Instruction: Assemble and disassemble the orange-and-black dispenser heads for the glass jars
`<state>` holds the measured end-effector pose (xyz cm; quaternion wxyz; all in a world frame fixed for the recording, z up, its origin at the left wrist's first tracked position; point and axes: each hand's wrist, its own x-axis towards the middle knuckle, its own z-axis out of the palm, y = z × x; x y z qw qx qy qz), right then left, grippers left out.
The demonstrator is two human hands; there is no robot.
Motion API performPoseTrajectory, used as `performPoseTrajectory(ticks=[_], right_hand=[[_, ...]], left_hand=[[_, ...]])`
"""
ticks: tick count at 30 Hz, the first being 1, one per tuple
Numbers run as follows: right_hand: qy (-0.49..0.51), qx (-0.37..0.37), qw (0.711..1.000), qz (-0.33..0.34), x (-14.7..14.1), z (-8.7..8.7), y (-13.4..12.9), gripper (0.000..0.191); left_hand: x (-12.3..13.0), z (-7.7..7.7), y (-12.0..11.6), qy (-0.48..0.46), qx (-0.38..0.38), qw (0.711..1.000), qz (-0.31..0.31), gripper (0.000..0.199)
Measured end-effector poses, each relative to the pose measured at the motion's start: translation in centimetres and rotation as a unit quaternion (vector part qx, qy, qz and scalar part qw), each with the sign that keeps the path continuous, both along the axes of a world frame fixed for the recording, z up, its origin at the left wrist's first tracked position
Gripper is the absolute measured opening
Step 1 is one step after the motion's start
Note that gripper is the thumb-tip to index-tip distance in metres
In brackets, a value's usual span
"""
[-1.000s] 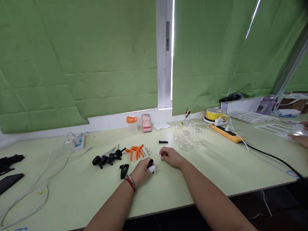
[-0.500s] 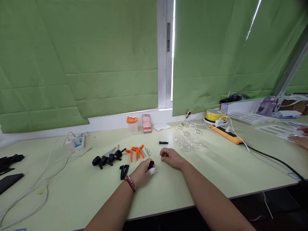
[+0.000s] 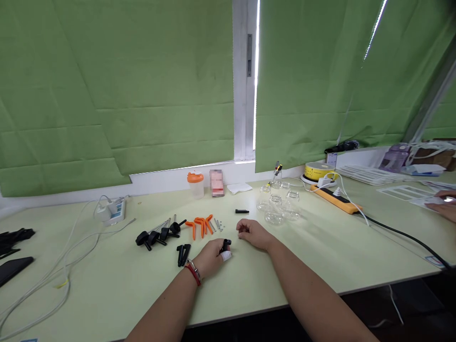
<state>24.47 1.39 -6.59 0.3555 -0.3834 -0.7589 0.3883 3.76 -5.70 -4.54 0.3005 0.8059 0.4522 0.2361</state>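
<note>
A small black part (image 3: 225, 244) is gripped in my left hand (image 3: 211, 256), whose thumb has a white wrap. Just to the right, my right hand (image 3: 253, 233) rests near the table with its fingers curled; whatever they pinch is too small to name. Left of my hands lie two black pieces (image 3: 183, 254), several black parts with metal rods (image 3: 160, 233), several orange Y-shaped pieces (image 3: 200, 224) and some small screws (image 3: 218, 225). A black toothed piece (image 3: 242, 211) lies beyond my right hand.
Glass jars (image 3: 275, 210) stand right of centre, near an orange power strip (image 3: 337, 198) with cables. An orange-lidded cup (image 3: 195, 185) is at the back. Another person's hand (image 3: 443, 207) is at far right. White cables (image 3: 67, 266) cross the left side.
The black part in my left hand has turned, and more of it shows past the fingers. My right hand has hardly moved. At far right, the other person's hands have shifted slightly.
</note>
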Motion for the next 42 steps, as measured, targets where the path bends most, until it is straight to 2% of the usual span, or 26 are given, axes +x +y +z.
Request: performPoseTrajectory(ticks=[9, 12, 16, 18, 26, 34, 42], right_hand=[[0.025, -0.008, 1.000, -0.003, -0.1, -0.2, 0.1, 0.016], [0.029, -0.002, 0.999, -0.029, -0.2, -0.2, 0.3, 0.016], [-0.059, 0.022, 0.992, -0.111, 0.1, -0.3, 0.6, 0.017], [-0.101, 0.026, 0.986, -0.129, 0.3, -0.4, 0.7, 0.016], [-0.158, 0.042, 0.978, -0.131, 0.5, -0.2, 0.5, 0.019], [-0.148, 0.073, 0.981, -0.099, 0.4, 0.5, -0.3, 0.015], [-0.145, 0.072, 0.983, -0.088, 0.3, 0.3, -0.2, 0.009]], left_hand=[[0.0, -0.1, 0.0, -0.003, 0.000, 1.000, 0.005, 0.012], [-0.1, -0.2, 0.1, -0.005, -0.002, 1.000, 0.003, 0.011], [-0.1, -0.3, 0.2, -0.003, -0.002, 1.000, 0.007, 0.010], [-0.1, -0.3, 0.2, -0.005, -0.007, 1.000, 0.008, 0.010], [-0.1, -0.2, 0.1, -0.011, -0.013, 1.000, 0.012, 0.012], [-0.1, -0.1, 0.0, -0.011, -0.013, 1.000, 0.017, 0.012], [-0.1, 0.2, -0.1, -0.010, -0.015, 1.000, 0.014, 0.014]])
